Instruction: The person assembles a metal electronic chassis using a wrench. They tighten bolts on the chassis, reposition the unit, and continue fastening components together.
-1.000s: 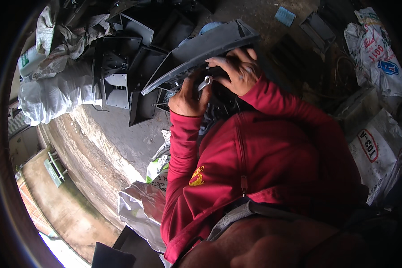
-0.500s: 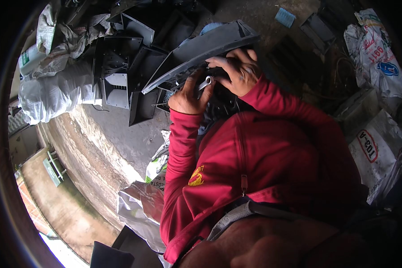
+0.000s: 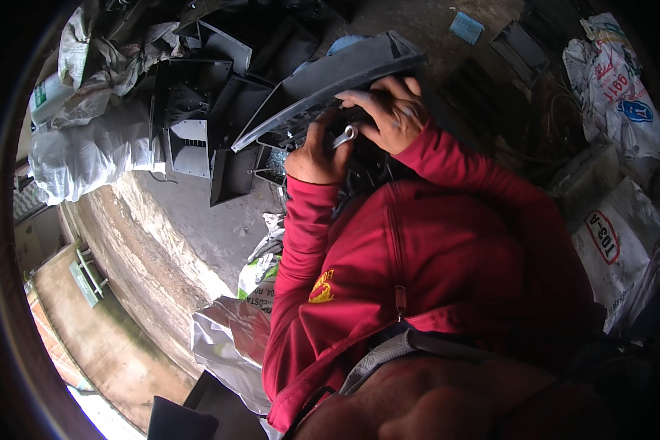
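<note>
My left hand (image 3: 317, 159) is closed round a shiny metal wrench (image 3: 345, 136), its ring end showing by the thumb. Close beside it, my right hand (image 3: 397, 117) reaches to the underside of a large dark grey panel (image 3: 330, 84), thumb and forefinger bent toward each other. Whatever lies between those fingertips is hidden. The panel stands tilted in front of me, its long edge slanting from lower left to upper right. Just left of my left hand sits a small tray (image 3: 275, 163) with small shiny metal pieces in it.
Several dark box-shaped parts (image 3: 231, 176) are heaped to the left. White plastic wrapping (image 3: 95, 158) lies farther left. Printed white sacks (image 3: 612, 81) stand on the right, another sack (image 3: 616, 249) nearer me. A blue piece (image 3: 466, 28) lies on the floor at the back.
My left hand has shifted slightly right and turned, bringing the wrench's ring end closer to my right hand. My right hand and the panel have hardly moved.
</note>
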Demonstrator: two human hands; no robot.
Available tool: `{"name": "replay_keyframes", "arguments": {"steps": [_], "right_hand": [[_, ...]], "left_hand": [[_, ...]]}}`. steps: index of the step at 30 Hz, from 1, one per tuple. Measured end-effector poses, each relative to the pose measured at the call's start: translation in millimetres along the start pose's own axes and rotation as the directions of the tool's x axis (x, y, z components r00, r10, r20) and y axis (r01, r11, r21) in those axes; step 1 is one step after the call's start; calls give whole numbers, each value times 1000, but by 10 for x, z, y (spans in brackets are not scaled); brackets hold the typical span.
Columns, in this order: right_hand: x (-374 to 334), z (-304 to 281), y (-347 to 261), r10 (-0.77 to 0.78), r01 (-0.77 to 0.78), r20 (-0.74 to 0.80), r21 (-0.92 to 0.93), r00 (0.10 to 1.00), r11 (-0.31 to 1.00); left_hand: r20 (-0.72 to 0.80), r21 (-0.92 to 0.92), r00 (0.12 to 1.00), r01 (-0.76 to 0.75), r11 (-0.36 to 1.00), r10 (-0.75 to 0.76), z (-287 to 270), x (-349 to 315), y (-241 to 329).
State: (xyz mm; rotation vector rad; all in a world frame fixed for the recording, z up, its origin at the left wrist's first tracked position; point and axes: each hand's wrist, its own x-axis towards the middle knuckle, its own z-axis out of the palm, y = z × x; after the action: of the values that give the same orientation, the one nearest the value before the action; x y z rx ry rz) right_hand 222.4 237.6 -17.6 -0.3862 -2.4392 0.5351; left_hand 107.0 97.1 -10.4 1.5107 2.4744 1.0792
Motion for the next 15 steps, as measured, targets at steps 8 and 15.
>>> {"name": "replay_keyframes", "arguments": {"steps": [8, 15], "right_hand": [[11, -38, -14, -15, 16, 19, -18, 1000, 1000], [-6, -35, -6, -29, 29, 1, -40, 1000, 999]], "left_hand": [[58, 17, 998, 12, 1000, -13, -63, 45, 19], [38, 8, 999, 33, 999, -33, -49, 27, 28]]}}
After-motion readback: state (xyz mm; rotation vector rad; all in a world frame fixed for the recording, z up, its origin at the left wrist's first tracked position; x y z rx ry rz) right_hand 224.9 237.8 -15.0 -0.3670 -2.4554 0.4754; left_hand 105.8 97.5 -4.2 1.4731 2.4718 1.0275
